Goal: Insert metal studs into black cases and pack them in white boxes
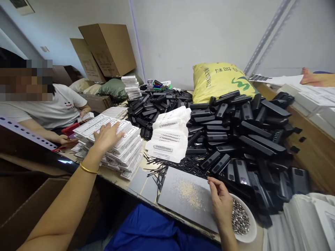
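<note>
My left hand (pixel 107 137) rests with its fingers spread on top of a stack of flat white printed boxes (pixel 123 162) at the left of the table. A gold bangle (pixel 88 168) circles that wrist. My right hand (pixel 221 200) is over the right edge of a grey board (pixel 170 195), its fingers curled and thumb and forefinger close together. Whatever may be between those fingertips is too small to make out. Small tan bits (pixel 190 194) lie scattered on the board. Beside my right wrist stands a white bowl (pixel 251 232) of small metal pieces (pixel 240 218).
White printed sheets (pixel 167 136) and thin black strips (pixel 183 163) lie mid-table. Behind them are heaped black plastic cases (pixel 217 132) and a yellow sack (pixel 220 82). At far left sits a co-worker (pixel 52 111). White bags (pixel 300 223) fill the near right corner.
</note>
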Demonstrator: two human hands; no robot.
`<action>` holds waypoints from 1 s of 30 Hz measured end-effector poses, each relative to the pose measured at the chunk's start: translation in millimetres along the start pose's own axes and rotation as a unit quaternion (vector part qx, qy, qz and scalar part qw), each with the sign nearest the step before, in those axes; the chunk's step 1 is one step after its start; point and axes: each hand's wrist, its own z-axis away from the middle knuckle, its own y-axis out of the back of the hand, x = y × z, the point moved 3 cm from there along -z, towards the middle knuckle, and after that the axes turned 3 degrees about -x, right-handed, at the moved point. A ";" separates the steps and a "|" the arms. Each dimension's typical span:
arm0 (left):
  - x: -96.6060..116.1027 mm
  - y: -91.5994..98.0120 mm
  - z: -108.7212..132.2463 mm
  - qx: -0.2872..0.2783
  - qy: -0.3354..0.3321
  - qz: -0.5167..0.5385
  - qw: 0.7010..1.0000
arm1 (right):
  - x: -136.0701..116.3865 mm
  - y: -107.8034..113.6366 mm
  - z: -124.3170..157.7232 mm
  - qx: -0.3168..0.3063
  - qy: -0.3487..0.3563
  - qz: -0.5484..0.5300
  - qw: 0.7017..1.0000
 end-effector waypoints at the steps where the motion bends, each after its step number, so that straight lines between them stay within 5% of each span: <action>1: -1.3 -0.3 -2.0 0.003 0.004 -0.004 1.000 | 0.1 2.1 -0.1 0.001 -0.008 0.006 1.000; 5: 3.4 2.2 -4.1 0.048 0.015 -0.002 0.999 | -2.2 23.1 1.5 0.015 -0.016 0.033 0.999; 8: 31.5 0.5 4.1 0.126 -0.040 0.027 0.991 | 2.9 51.6 3.7 0.051 -0.013 0.109 0.993; 11: 89.7 -28.2 20.9 0.117 -0.203 0.123 0.964 | 18.6 71.1 4.4 0.034 -0.005 0.211 0.977; 14: 165.8 -85.5 37.8 -0.071 -0.349 0.238 0.904 | 34.5 68.8 2.8 -0.048 0.049 0.280 0.958; 16: 214.4 -121.3 39.1 -0.144 -0.361 0.285 0.876 | 40.4 62.5 1.5 -0.070 0.075 0.307 0.946; 21: 299.7 -167.9 -4.0 -0.105 -0.255 0.336 0.901 | 37.6 56.2 2.1 -0.058 0.081 0.305 0.947; 26: 316.8 -175.4 -36.3 -0.127 -0.203 0.422 0.874 | 22.0 64.2 4.5 0.016 0.027 0.205 0.978; 30: 294.3 -163.3 -13.5 -0.180 -0.172 0.536 0.807 | -2.2 47.9 -3.4 0.035 -0.013 0.001 0.999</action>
